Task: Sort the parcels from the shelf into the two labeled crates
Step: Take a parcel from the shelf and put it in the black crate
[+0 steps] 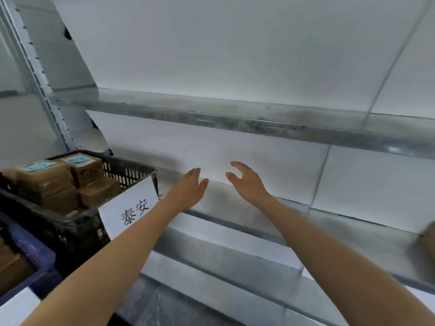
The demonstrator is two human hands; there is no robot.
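Left hand (190,187) and right hand (247,182) hover spread, holding nothing, beside black crate (131,170) labelled 泰安.

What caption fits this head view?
Left hand and right hand, empty, reach over the shelf beside the black crate of parcels.

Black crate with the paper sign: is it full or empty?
Largely full: brown cardboard parcels sit stacked in the black crate, the top ones reaching its rim; its right end shows bare mesh.
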